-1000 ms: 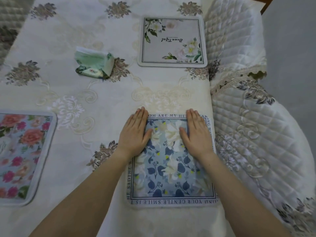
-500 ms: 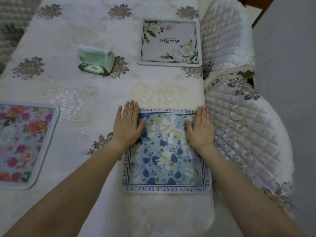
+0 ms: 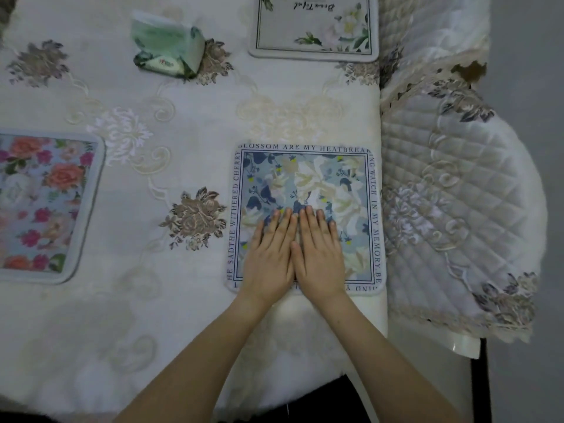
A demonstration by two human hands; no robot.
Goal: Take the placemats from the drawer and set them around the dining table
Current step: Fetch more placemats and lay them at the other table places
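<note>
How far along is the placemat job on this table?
Done: the white mat lies at the far side and the rose mat at the left. In hand: the blue mat lies by the right edge, with the left hand and right hand flat on it side by side, likely smoothing it. Left: letting go; the drawer is out of view, so I cannot tell whether more mats remain.

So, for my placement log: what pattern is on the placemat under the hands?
Placemat: blue and cream flowers inside a lettered border; the head view shows it.
</note>
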